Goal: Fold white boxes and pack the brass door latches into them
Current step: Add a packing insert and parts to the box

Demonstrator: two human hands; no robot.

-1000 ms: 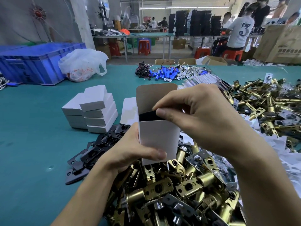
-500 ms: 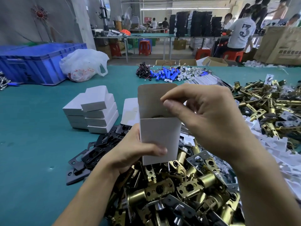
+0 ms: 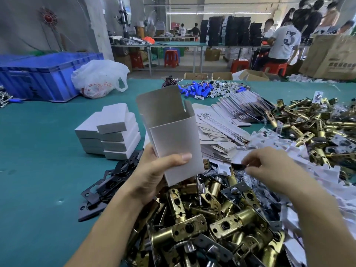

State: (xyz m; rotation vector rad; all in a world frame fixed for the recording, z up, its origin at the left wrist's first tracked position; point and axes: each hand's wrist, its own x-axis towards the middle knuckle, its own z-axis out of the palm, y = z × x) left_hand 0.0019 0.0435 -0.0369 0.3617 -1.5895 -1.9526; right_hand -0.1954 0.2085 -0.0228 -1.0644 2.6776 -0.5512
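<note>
Green-topped table (image 3: 38,170), busy. Far L corner: blue crate (image 3: 44,76), white plastic bag (image 3: 98,78) just beside it. Mid-L: closed white boxes (image 3: 113,133) stacked in two columns, touching. Black plates (image 3: 102,187) fanned out in front of the stack, running under the near heap of brass latches (image 3: 221,224). Centre: flat box blanks (image 3: 221,135) in overlapping rows. Behind them, small blue cylinders (image 3: 196,89) w/ mixed bits. R side: 2nd latch heap (image 3: 317,122), white card pieces (image 3: 317,170) strewn btwn the two heaps.

A white plastic bag (image 3: 100,81) sits beside a blue crate (image 3: 38,76).
</note>
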